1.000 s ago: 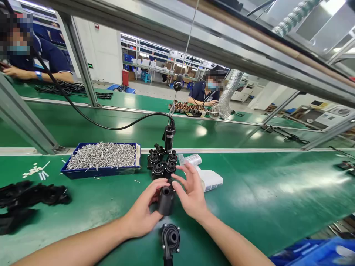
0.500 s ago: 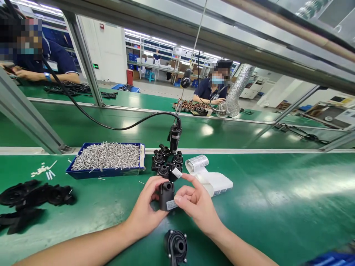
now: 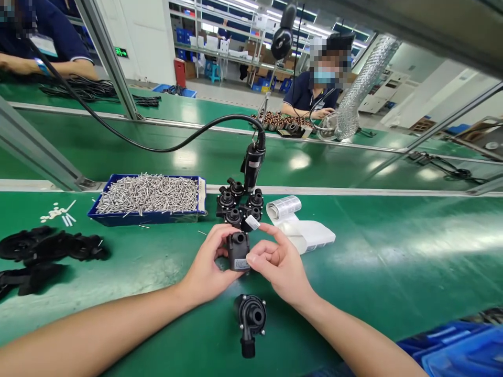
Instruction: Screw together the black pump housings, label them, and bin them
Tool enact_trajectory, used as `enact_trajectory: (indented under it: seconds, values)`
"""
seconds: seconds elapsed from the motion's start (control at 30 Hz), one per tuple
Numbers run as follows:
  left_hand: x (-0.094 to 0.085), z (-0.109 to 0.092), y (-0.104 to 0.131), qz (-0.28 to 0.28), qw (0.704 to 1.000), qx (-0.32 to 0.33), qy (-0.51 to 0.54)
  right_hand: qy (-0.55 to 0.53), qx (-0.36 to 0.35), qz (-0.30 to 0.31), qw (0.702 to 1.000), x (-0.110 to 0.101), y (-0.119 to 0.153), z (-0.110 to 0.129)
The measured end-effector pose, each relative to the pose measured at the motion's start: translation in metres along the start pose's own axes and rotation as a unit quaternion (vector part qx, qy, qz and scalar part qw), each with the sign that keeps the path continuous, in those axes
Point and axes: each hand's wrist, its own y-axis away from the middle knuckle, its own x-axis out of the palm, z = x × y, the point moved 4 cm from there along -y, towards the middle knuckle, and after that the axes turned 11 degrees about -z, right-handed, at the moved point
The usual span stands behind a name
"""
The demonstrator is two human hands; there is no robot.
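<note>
The black pump body point(image 3: 238, 251) is held upright just above the green belt point(image 3: 393, 262), clasped from the left by the left hand point(image 3: 208, 269) so that its front face is turned toward the right hand point(image 3: 281, 262), whose thumb is pressed on a white label point(image 3: 242, 264) on that face while a second small label point(image 3: 252, 222) is kept on the raised forefinger. A finished pump point(image 3: 249, 319) is laid on its side just in front, a cluster of pumps point(image 3: 238, 204) is stood behind under the hanging screwdriver point(image 3: 252, 163), and the label roll point(image 3: 298, 225) and the blue tray of screws point(image 3: 147, 199) are set within reach on either side.
</note>
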Motion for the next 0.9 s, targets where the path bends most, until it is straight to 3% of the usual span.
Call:
enact_trajectory:
  seconds: [0.6, 0.8, 0.9]
  values:
    - [0.0013, -0.0031, -0.0014, -0.003, 1.000, -0.004, 0.003, 0.025, -0.001, -0.016, 1.000, -0.0005, -0.0009, 0.0024]
    - [0.0008, -0.0025, -0.0011, -0.006, 1.000, -0.006, 0.002, 0.038, -0.026, -0.024, 0.999, 0.0003, 0.0012, 0.0038]
    - [0.0006, 0.0004, 0.0002, -0.007, 1.000, -0.010, 0.003, 0.071, -0.073, -0.037, 0.994, 0.0005, 0.0051, 0.0009]
